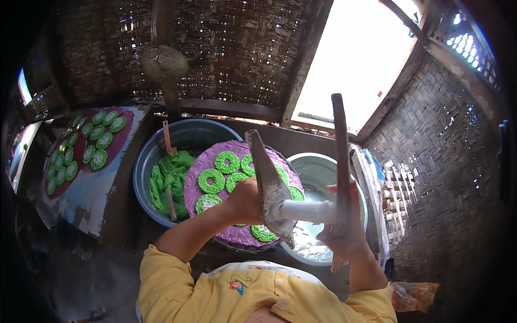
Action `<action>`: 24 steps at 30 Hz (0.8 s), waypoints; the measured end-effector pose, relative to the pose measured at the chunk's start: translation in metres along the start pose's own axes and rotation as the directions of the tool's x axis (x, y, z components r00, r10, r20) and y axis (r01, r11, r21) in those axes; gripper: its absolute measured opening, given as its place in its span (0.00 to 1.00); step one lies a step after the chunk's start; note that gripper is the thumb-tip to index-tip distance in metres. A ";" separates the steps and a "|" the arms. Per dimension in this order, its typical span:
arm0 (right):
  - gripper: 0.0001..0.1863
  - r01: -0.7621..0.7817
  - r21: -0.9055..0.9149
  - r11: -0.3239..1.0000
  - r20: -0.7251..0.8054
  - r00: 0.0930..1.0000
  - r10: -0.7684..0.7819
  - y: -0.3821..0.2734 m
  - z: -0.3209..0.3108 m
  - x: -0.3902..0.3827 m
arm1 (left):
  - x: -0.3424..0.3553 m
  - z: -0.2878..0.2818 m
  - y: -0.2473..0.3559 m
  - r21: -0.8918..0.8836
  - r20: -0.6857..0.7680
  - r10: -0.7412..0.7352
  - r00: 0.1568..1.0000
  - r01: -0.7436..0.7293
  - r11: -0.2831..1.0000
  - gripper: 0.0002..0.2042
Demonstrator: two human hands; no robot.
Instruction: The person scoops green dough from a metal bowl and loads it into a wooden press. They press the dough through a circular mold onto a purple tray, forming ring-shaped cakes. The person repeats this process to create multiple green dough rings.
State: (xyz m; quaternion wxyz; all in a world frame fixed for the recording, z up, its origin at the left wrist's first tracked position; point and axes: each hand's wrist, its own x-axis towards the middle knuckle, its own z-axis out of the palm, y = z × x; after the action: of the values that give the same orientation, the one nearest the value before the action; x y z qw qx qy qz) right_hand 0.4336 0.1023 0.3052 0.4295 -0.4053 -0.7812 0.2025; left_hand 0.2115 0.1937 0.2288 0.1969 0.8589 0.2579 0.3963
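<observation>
A hand press of two wooden bars joined by a white tube [307,211] is held up in front of my chest. My left hand [245,200] is closed round its left part, a worn wooden block [269,199] with pale smears; the block hides most of those fingers. My right hand [347,234] is wrapped round the upright wooden bar [341,151] at the tube's right end. Below lies a round tray with a purple-pink cover [202,161], bearing several bright green rings of stringy dough [211,181]. Some have white middles.
Left of the tray, a grey-blue basin [141,185] holds green dough [175,172] and a stick-like tool [167,137]. A pale basin [311,157] with white stuff in it stands right. More green pieces lie on a purple-pink sheet [81,156] at far left. Woven walls surround the bench.
</observation>
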 end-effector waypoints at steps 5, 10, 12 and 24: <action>0.50 0.219 -0.404 0.888 0.141 0.974 -0.176 -0.007 -0.001 0.002 | 0.013 0.008 -0.007 0.006 -0.067 0.087 0.994 -0.087 0.996 0.18; 0.48 0.238 -0.388 0.891 0.110 0.971 -0.211 0.007 0.022 0.004 | 0.006 0.025 -0.020 0.028 0.105 0.013 0.994 -0.016 0.999 0.23; 0.48 0.230 -0.371 0.900 0.090 0.973 -0.212 0.016 0.032 0.003 | 0.004 0.034 -0.025 0.021 0.106 0.034 0.994 -0.036 0.999 0.21; 0.58 -0.731 0.564 0.384 0.684 0.674 0.280 0.104 -0.004 -0.005 | 0.060 0.038 -0.062 -0.263 0.035 0.275 0.961 -0.257 0.930 0.37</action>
State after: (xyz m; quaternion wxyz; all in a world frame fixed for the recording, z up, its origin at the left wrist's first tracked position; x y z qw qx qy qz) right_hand 0.4866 0.1597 0.2354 0.2668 -0.3248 -0.5057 0.7534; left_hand 0.2559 0.2736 0.2067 0.2598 0.8667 0.0786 0.4185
